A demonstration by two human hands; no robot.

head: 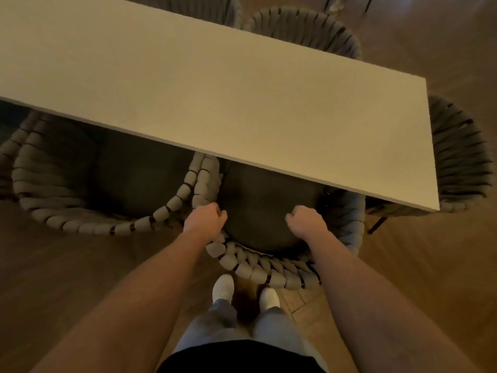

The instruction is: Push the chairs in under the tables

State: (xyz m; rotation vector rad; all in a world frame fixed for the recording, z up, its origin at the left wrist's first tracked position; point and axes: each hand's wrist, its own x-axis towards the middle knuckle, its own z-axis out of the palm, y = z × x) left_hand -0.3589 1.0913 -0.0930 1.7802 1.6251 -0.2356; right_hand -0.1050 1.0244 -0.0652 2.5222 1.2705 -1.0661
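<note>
Grey woven rope wraps the chair [269, 267] at lower centre, its dark seat partly tucked under the pale surface [215, 98]; left hand [205, 220] curls over the backrest's left rim, right hand [306, 219] grips the right rim, fingers wrapped tight; a second chair [80, 184] sits at left, half under the surface; white shoes [223, 288] stand on the wood floor [430, 265] below.

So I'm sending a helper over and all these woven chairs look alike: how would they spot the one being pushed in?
Start at the long pale table. Along its near edge stand two rope-woven chairs; take the right-hand chair, next to the table's right end. Unlike the left-hand chair, it has the person's left hand and right hand gripping its curved back.
</note>
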